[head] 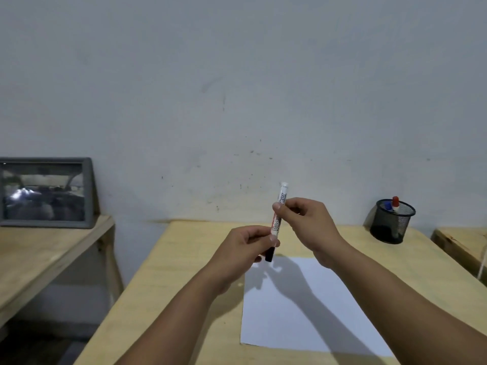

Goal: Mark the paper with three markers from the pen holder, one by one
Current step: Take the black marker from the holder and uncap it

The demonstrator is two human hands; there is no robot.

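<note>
A: In the head view, what could be going wrong from here?

B: A white-barrelled marker point(278, 218) is being held nearly upright above the far edge of the paper point(311, 309). The left hand point(245, 248) is being closed around its lower end, where the black cap is, and the right hand point(305, 222) is being pinched on the upper barrel. In my judgement the cap is about to be pulled off. If it is being pulled too hard, the hands could be jerked apart and the tip could be dragged across skin or the wooden table point(184, 259).

A: Could the cap be lost?

B: Possibly. It is small, and if it is being released carelessly it could be rolled off the table edge. Also, the paper is lying loose, so it could be shifted when it is being marked with only one hand.

A: How is the marker looking?

B: The barrel is white with black printed letters and a little red; the top end is rounded and pale. The bottom end is black. Whether the cap is already loosened cannot be told.

A: And the other markers?

B: A red-capped one and a blue-capped one are being kept in the black mesh pen holder point(391, 223), well apart, at the far right of the table. No mark is being seen on the paper.
</note>
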